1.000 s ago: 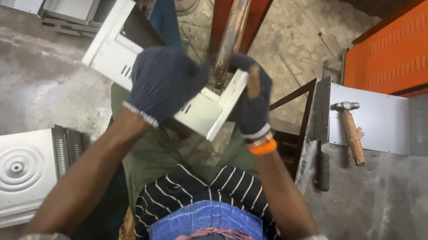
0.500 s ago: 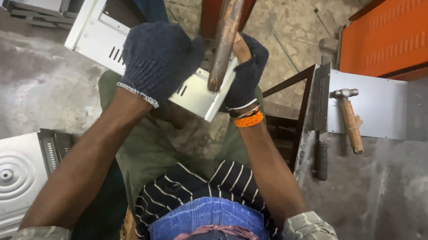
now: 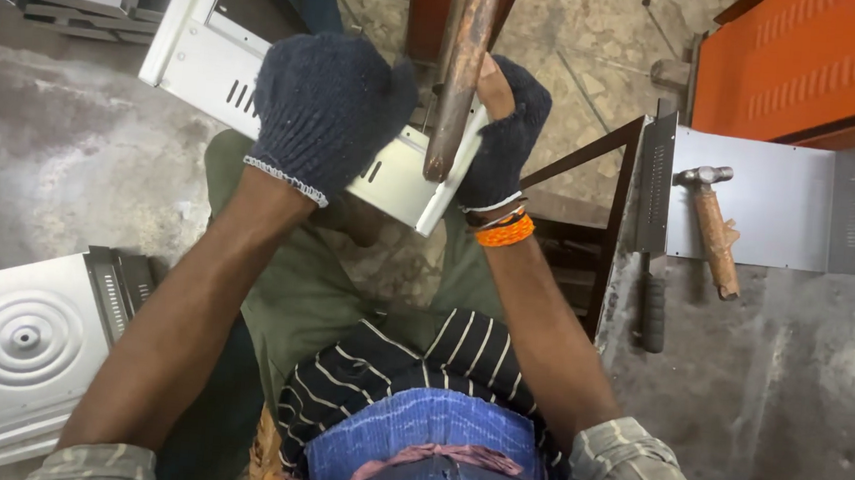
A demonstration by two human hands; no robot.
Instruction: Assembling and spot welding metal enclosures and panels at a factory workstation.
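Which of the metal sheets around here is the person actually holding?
The white slotted sheet at top centre, gripped by both gloved hands, left and right. The embossed-ring sheet and the sheet under the hammer lie untouched.

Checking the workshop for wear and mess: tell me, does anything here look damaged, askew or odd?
The upright metal bar between the hands is rusty brown. The right hand wears a glove with its fingertips bare, while the left hand is fully covered. The white slotted panel sits tilted in their grip. Nothing is spilled.
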